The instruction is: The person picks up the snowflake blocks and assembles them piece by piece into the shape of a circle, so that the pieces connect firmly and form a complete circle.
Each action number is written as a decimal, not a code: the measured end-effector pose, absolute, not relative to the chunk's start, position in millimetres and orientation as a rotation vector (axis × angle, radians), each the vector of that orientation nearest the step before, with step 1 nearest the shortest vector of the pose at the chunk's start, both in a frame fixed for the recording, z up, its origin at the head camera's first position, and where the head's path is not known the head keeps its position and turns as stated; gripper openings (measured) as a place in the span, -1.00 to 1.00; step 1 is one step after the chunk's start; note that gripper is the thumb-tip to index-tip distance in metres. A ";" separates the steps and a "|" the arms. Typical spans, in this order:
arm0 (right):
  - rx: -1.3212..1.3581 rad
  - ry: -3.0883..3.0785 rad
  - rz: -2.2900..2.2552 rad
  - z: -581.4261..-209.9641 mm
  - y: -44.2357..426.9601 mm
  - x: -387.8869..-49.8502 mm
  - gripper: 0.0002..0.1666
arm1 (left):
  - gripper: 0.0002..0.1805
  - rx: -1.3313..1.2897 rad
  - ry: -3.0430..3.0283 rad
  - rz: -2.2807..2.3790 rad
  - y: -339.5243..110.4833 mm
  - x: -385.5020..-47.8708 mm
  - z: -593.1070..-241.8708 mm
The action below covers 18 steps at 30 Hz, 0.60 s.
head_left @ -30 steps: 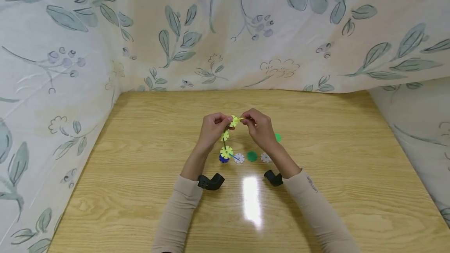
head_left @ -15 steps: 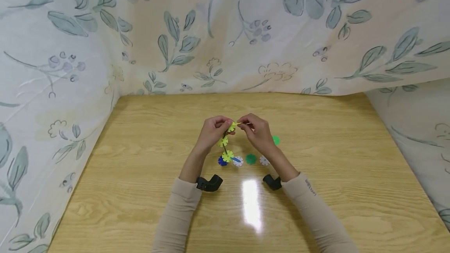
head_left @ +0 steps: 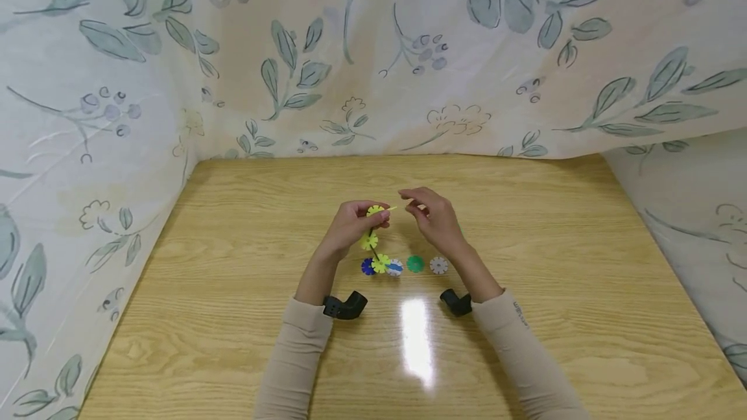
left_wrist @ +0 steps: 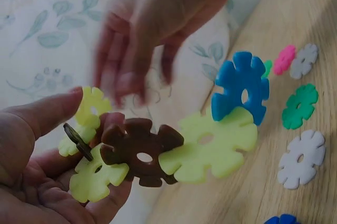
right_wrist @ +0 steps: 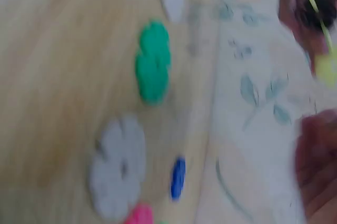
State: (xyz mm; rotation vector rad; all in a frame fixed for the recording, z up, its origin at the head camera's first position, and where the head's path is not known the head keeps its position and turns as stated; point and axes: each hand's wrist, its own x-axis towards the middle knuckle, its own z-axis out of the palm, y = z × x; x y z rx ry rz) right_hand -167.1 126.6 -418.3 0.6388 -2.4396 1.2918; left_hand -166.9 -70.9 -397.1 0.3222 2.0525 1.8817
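As your left hand (head_left: 350,229) pinches the chain (left_wrist: 152,138) between thumb and fingers above the table (head_left: 525,342), its pale-yellow, brown and blue flower-shaped discs (left_wrist: 229,142) show pierced centres, slotted together at angles. Your right hand (head_left: 438,220) is near, fingers loosely parted.

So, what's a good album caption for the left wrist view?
Left hand holds a disc chain, blurred right hand nearby, loose discs on the table.

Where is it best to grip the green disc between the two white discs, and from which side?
Probably by the near and far edges of the green disc, the right hand coming from above: it lies flat, with white discs on its left and right, so those edges look freer. The notched rim may help.
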 end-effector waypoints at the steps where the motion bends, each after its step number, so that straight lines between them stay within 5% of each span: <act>1: 0.564 -2.533 1.265 -418.1 132.9 -168.0 -0.69 | -0.67 0.313 2.053 1.878 -71.8 -166.8 -396.9; 7: 0.188 -2.988 1.103 -423.6 162.2 -170.8 -0.64 | -0.66 0.292 2.083 1.849 -75.8 -166.4 -400.0; 18: 0.185 -3.131 0.965 -440.4 152.0 -179.1 -0.63 | -0.65 0.258 2.037 1.895 -72.6 -165.9 -402.4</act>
